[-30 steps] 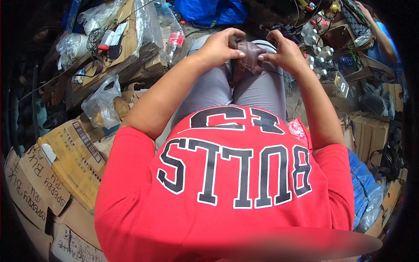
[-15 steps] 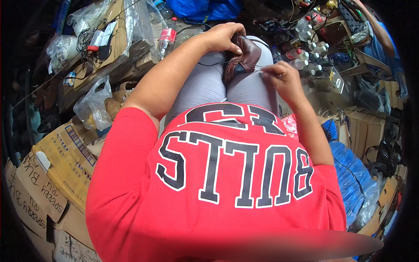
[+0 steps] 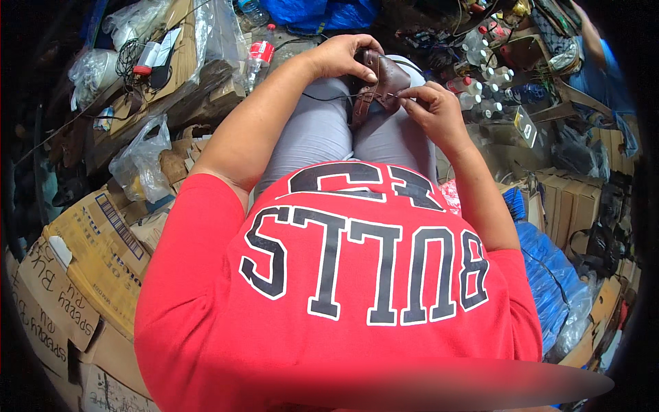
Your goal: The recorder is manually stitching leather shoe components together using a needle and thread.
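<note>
A brown leather shoe (image 3: 388, 74) with stitched edges and a leather lace (image 3: 364, 104) rests across my grey-clad thighs. My left hand (image 3: 347, 56) is closed round its far left side, the thumb pressing on the leather. At the shoe's right edge, my right hand (image 3: 434, 113) is closed in a pinch, fingertips touching or nearly touching the leather. It pinches a thin strand-like piece; whether this is thread or a needle is too small to tell. A dark cord (image 3: 329, 100) runs leftward from the shoe over my left thigh. The shoe's underside is hidden.
Several plastic bottles (image 3: 484, 93) stand to the right, and a red-labelled bottle (image 3: 261, 53) is at the left of my knees. Cardboard boxes (image 3: 93, 254) lie on the left. A blue plastic sheet (image 3: 546, 275) is at the right. Another person's arm (image 3: 592, 38) shows far right.
My right hand has moved up and left, from beside the shoe to its edge. The shoe has turned slightly in my left hand, which still holds it.
</note>
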The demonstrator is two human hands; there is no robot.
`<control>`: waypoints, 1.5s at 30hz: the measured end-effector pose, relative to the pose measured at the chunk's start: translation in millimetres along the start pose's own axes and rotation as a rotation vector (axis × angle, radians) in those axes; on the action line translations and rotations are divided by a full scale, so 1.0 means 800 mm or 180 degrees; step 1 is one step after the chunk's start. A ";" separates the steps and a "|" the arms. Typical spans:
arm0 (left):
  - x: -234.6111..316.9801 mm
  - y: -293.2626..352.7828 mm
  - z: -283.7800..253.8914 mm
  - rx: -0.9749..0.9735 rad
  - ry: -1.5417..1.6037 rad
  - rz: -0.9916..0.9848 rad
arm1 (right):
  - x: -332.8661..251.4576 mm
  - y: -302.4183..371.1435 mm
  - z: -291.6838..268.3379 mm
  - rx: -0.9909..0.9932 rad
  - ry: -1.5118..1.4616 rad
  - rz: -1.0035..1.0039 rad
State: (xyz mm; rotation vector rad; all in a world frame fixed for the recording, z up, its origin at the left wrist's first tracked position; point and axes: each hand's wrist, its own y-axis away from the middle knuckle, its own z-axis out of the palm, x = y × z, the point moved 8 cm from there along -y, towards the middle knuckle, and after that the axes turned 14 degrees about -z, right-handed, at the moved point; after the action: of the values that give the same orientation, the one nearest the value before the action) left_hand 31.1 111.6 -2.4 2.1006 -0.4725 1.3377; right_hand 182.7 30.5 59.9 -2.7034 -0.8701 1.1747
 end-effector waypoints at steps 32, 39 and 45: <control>0.018 0.017 -0.014 0.0930 -0.1236 0.0134 | -0.004 -0.026 0.042 -0.0064 -0.0542 0.0029; 0.026 0.103 -0.035 0.1561 -0.1217 0.0472 | -0.025 -0.009 0.017 0.0109 0.0154 -0.0852; 0.040 0.138 -0.009 0.1735 -0.0879 0.0298 | 0.013 -0.013 0.031 -0.0356 -0.0878 -0.0192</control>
State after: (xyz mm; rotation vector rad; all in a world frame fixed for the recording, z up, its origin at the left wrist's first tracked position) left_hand -24.2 33.6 61.2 2.7638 -0.3443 1.3413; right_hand 166.8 40.7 38.5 -2.6162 -1.0724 1.5553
